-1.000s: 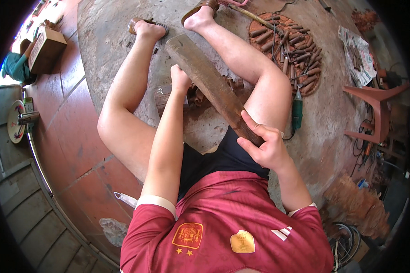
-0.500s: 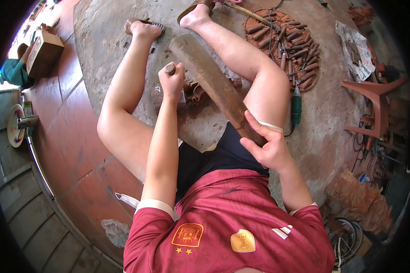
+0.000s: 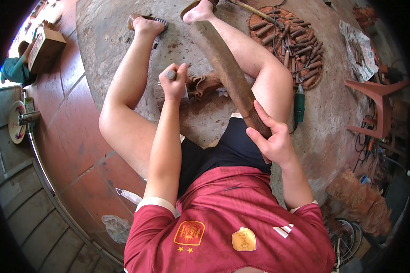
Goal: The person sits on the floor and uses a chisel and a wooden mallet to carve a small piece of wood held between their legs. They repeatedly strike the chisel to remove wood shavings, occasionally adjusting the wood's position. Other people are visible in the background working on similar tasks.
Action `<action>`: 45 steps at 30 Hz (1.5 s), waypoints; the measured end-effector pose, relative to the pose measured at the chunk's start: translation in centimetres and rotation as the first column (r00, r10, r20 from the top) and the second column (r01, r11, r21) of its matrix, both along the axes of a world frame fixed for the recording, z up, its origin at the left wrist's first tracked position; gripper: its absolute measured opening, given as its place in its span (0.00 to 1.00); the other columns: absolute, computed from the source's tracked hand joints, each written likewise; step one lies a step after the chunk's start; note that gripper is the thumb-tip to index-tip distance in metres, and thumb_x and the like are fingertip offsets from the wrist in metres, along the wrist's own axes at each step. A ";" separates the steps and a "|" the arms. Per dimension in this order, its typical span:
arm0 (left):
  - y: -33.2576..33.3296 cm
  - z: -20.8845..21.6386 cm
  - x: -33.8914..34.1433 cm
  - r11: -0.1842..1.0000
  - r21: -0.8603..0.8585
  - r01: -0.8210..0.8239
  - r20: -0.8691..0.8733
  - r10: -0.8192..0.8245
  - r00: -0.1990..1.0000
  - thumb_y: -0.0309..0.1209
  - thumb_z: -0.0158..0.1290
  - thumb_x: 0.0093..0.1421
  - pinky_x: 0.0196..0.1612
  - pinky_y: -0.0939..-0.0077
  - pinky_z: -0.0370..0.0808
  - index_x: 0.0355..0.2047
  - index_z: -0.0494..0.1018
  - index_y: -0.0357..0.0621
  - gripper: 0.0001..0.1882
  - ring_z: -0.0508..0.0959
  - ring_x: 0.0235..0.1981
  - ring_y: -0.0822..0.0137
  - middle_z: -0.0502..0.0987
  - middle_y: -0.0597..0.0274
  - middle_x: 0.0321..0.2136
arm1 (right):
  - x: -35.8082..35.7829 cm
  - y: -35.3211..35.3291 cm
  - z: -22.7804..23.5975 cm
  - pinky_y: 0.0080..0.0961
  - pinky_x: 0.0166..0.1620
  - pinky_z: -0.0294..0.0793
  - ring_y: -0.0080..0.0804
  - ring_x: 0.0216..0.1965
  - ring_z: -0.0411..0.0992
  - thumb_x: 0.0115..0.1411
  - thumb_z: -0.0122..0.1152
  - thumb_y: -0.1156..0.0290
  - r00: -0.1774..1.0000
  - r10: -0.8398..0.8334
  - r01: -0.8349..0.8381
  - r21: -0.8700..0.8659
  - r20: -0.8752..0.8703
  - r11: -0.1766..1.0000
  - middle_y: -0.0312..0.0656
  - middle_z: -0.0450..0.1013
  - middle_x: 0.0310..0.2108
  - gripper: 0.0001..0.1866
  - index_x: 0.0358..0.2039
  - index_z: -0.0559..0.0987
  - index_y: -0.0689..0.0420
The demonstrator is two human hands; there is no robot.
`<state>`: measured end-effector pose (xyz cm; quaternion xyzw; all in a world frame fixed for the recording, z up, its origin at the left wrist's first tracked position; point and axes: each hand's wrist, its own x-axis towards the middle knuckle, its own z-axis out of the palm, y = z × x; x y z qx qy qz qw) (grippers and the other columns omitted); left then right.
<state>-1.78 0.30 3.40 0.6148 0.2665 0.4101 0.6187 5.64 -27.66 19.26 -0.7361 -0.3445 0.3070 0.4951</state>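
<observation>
My right hand (image 3: 274, 141) is wrapped round the narrow end of a long wooden mallet (image 3: 225, 68). Its broad end points up and away, right of my left hand and apart from it. In a fist, my left hand (image 3: 173, 84) grips what looks like a chisel (image 3: 171, 74); only the round handle end shows, and the blade is hidden under the hand. Below and beside that fist, between my legs, a carved brown piece of wood (image 3: 205, 85) lies on the ground. A wood block (image 3: 159, 96) sits next to it, partly covered by my left hand and wrist.
Many wooden-handled carving tools (image 3: 300, 50) lie on a round, dust-covered mat beyond my right knee, near a green power tool (image 3: 299, 107). A red plastic stool (image 3: 378, 107) and a rough wood chunk (image 3: 357, 200) are at right. Far left, a person (image 3: 16, 68) is beside a box (image 3: 46, 50).
The mallet's broad end has moved up and right, away from my left fist, uncovering more of the carved wood. My left hand keeps its grip in nearly the same place.
</observation>
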 end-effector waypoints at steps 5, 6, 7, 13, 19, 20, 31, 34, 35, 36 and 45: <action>0.2 -1.2 0.4 0.999 0.035 0.000 -0.023 0.000 1.000 0.29 0.55 0.58 0.17 0.81 0.62 0.12 0.65 0.39 0.19 0.66 0.13 0.78 0.68 0.68 0.10 | -0.4 0.3 0.1 0.20 0.52 0.68 0.23 0.46 0.72 0.55 0.64 0.77 0.999 0.019 -0.019 0.005 0.039 1.000 0.51 0.75 0.46 0.31 0.59 0.67 0.65; 0.4 -1.0 0.4 1.000 0.003 0.004 -0.011 -0.004 1.000 0.30 0.55 0.58 0.17 0.81 0.62 0.12 0.65 0.39 0.19 0.66 0.13 0.78 0.67 0.68 0.09 | -0.4 0.5 0.3 0.20 0.52 0.68 0.23 0.47 0.72 0.55 0.64 0.77 0.998 0.024 -0.024 0.009 0.056 1.000 0.51 0.75 0.47 0.31 0.59 0.67 0.65; 0.6 -1.0 0.1 1.000 0.009 0.008 -0.029 -0.008 1.000 0.29 0.54 0.59 0.17 0.81 0.62 0.12 0.65 0.39 0.19 0.66 0.13 0.78 0.67 0.67 0.09 | -0.4 0.5 0.3 0.20 0.52 0.68 0.23 0.47 0.72 0.55 0.64 0.77 0.998 0.031 -0.032 0.008 0.047 0.999 0.52 0.75 0.47 0.31 0.59 0.67 0.65; 0.4 -1.4 -0.1 0.999 -0.037 0.014 0.025 -0.013 1.000 0.27 0.54 0.59 0.17 0.82 0.62 0.12 0.65 0.38 0.19 0.65 0.12 0.78 0.67 0.67 0.09 | -0.3 0.9 0.3 0.20 0.51 0.69 0.24 0.47 0.73 0.55 0.63 0.77 0.998 0.066 -0.067 0.011 0.013 0.998 0.52 0.75 0.47 0.31 0.59 0.66 0.66; -1.0 -2.7 0.7 0.988 0.008 -0.151 0.062 0.151 0.987 0.24 0.52 0.59 0.16 0.81 0.60 0.13 0.63 0.39 0.18 0.64 0.11 0.76 0.65 0.65 0.10 | -0.3 0.8 -0.1 0.20 0.50 0.69 0.24 0.46 0.73 0.55 0.64 0.77 0.996 0.083 -0.083 0.021 0.031 0.996 0.54 0.75 0.47 0.31 0.59 0.66 0.65; -1.2 -2.7 0.9 0.982 -0.005 -0.187 0.092 0.186 0.978 0.24 0.52 0.59 0.16 0.81 0.60 0.14 0.63 0.39 0.17 0.64 0.11 0.76 0.65 0.65 0.10 | -0.3 0.8 0.0 0.20 0.50 0.70 0.24 0.46 0.73 0.55 0.64 0.77 0.995 0.086 -0.086 0.017 0.042 0.996 0.54 0.75 0.47 0.31 0.59 0.66 0.65; 0.2 -2.5 1.5 0.967 0.212 -0.140 -0.062 0.156 0.986 0.24 0.53 0.54 0.23 0.77 0.69 0.17 0.70 0.34 0.10 0.72 0.17 0.74 0.74 0.65 0.14 | 0.1 2.4 -0.6 0.24 0.36 0.73 0.30 0.29 0.76 0.53 0.64 0.73 0.979 0.163 -0.154 -0.083 0.120 0.985 0.56 0.76 0.30 0.32 0.59 0.68 0.57; 0.7 -2.9 1.9 0.949 0.310 -0.057 -0.106 0.094 0.990 0.24 0.53 0.50 0.28 0.75 0.72 0.22 0.73 0.32 0.05 0.75 0.20 0.72 0.77 0.58 0.17 | 1.0 3.9 0.3 0.28 0.29 0.71 0.32 0.19 0.72 0.53 0.64 0.72 0.966 0.215 -0.181 -0.223 0.141 0.958 0.55 0.73 0.23 0.32 0.60 0.68 0.54; 0.8 -3.0 2.2 0.936 0.350 -0.036 -0.129 0.086 0.988 0.24 0.52 0.50 0.27 0.75 0.72 0.22 0.73 0.32 0.05 0.75 0.20 0.73 0.76 0.57 0.16 | 1.1 4.2 -0.4 0.29 0.27 0.70 0.32 0.17 0.70 0.53 0.64 0.71 0.957 0.209 -0.177 -0.167 0.201 0.970 0.55 0.72 0.21 0.33 0.60 0.68 0.54; 0.7 -3.0 2.6 0.922 0.387 -0.013 -0.150 0.077 0.986 0.24 0.52 0.50 0.27 0.76 0.71 0.22 0.73 0.32 0.05 0.75 0.20 0.73 0.75 0.55 0.16 | 1.3 4.6 -0.9 0.30 0.27 0.70 0.36 0.16 0.70 0.53 0.64 0.71 0.942 0.192 -0.170 -0.101 0.276 0.980 0.55 0.71 0.20 0.33 0.60 0.68 0.54; 0.4 -2.9 3.4 0.972 0.233 0.021 -0.141 0.013 0.990 0.23 0.52 0.50 0.27 0.76 0.71 0.24 0.74 0.33 0.05 0.74 0.20 0.75 0.74 0.55 0.15 | 2.3 6.5 -0.4 0.37 0.28 0.71 0.50 0.20 0.72 0.53 0.63 0.69 0.910 0.229 -0.188 -0.149 0.347 0.971 0.56 0.70 0.18 0.34 0.62 0.65 0.53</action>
